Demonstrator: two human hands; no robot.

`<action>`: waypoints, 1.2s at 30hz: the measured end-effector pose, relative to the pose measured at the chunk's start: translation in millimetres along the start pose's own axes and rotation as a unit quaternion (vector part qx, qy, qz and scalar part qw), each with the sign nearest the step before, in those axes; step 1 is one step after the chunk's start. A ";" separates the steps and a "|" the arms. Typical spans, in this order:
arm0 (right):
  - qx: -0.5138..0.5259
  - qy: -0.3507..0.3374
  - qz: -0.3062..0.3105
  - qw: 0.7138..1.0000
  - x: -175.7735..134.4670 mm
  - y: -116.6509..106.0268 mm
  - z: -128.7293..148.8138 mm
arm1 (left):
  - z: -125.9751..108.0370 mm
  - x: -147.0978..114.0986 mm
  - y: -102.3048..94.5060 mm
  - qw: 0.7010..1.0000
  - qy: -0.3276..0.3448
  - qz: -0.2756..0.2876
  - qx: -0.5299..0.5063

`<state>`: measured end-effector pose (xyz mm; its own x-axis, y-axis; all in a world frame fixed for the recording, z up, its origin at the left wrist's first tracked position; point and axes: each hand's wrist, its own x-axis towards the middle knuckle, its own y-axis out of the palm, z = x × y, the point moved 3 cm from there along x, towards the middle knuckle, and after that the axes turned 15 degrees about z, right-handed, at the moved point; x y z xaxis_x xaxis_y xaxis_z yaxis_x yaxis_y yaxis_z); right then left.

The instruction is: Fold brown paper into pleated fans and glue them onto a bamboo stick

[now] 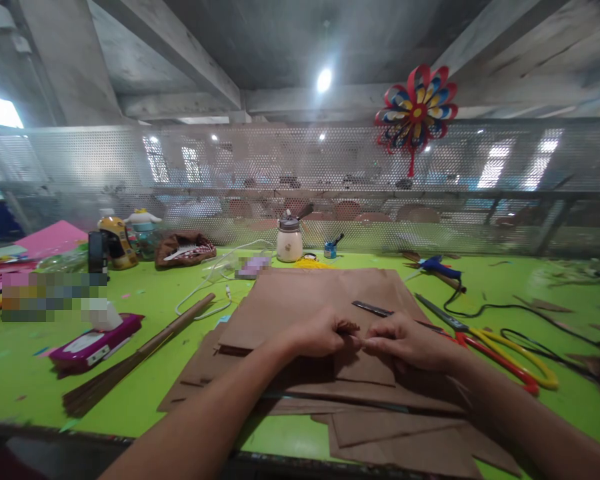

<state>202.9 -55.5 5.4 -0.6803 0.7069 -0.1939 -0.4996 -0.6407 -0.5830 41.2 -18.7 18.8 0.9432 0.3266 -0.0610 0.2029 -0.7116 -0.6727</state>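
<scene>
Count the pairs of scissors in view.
2: a yellow-handled pair lies right of the brown paper, and a red-handled pair beside it, partly covered by the right hand. Others may be hidden.

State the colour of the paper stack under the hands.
The paper stack is plain brown, best seen in the head view, the only one.
</scene>
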 end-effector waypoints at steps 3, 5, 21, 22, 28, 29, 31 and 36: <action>0.022 -0.002 0.002 1.000 -3.4 -2.8 1.9 | -1.5 -1.4 -1.1 0.999 -0.021 0.015 -0.047; 0.051 -0.001 0.009 0.999 -5.5 -5.3 1.5 | -3.1 -2.2 -1.2 0.996 -0.024 0.025 -0.080; 0.251 -0.083 -0.068 0.962 -12.7 -27.5 -16.4 | 12.1 -7.2 -10.0 0.972 -0.044 -0.071 -0.221; 0.252 -0.100 -0.097 0.958 -12.6 -29.8 -15.6 | 10.8 -7.4 -10.1 0.967 -0.042 -0.081 -0.236; 0.250 -0.140 -0.072 0.955 -3.9 -15.0 3.9 | -1.0 -8.0 -7.9 0.952 -0.027 -0.100 -0.287; 0.246 -0.135 -0.064 0.958 -1.6 -11.5 6.2 | -1.8 -8.2 -7.4 0.952 -0.025 -0.097 -0.290; 0.217 -0.128 -0.071 0.965 2.3 -8.0 8.1 | -0.9 -7.9 -5.6 0.950 -0.025 -0.083 -0.299; 0.152 -0.140 -0.117 0.971 5.8 -11.1 4.4 | 7.9 -2.4 0.7 0.942 0.000 -0.026 -0.334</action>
<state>202.2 -45.6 14.2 -0.6265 0.7621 0.1634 -0.7649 -0.5608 -0.3169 37.1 -15.1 12.6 0.9273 0.3720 -0.0412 0.3694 -0.9273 -0.0602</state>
